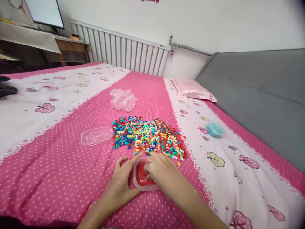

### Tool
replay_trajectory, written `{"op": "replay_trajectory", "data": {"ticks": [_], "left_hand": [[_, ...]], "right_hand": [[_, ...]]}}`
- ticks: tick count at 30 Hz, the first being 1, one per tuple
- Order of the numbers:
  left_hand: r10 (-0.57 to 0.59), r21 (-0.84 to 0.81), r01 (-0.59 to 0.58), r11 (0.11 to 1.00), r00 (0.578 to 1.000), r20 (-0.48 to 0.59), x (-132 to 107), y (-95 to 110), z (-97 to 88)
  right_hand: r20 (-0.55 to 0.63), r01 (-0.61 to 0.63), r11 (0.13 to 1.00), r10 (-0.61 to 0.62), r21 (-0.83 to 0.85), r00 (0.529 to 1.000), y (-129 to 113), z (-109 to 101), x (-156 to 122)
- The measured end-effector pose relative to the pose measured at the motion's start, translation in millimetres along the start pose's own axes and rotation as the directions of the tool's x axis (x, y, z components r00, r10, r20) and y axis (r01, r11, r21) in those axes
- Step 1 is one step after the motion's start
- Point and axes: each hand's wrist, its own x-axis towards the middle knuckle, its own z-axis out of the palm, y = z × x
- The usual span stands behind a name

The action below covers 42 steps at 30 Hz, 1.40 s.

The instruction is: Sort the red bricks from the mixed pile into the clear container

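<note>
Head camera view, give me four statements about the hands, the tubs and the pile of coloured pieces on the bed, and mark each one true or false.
1. The left hand cups the side of the red-filled tub. True.
2. The blue-filled tub sits to the left of the mixed pile. False: it lies to the pile's right.
3. A clear lid lies left of the mixed pile. True.
4. The right hand rests on the clear lid. False: it is over the red-filled tub, far from the lid.
</note>
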Motion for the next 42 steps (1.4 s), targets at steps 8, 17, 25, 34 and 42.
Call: {"op": "replay_trajectory", "data": {"ticks": [8,17,25,34,42], "left_hand": [[0.007,0.003,-0.007,1.000,1.000,-0.002,0.8,2.3,-1.9],[0.021,0.023,-0.020,1.000,1.000,-0.014,0.3,0.0,-0.2],[-0.037,-0.005,0.037,0.999,0.999,0.027,1.0,2.1,-3.1],[-0.019,0.020,0.019,1.000,1.000,0.003,-0.9,-8.4,-3.8],[0.050,0.077,-0.048,0.996,0.999,-0.018,-3.2,-20.2,0.4]], "right_hand": [[-0.105,-0.006,0.999,0.002,-0.039,0.994,5.6,7.3,-25.6],[-0.200,0.046,0.996,-0.062,-0.080,0.978,9.2,22.3,-18.7],[-0.571,0.018,0.949,0.174,0.315,0.802,23.9,-7.2,-49.6],[-0.628,-0.189,0.754,0.637,0.630,0.447,73.1,42.4,-65.9],[-0.516,-0.358,0.706,0.698,0.611,0.497,95.2,63.5,-71.9]]}}
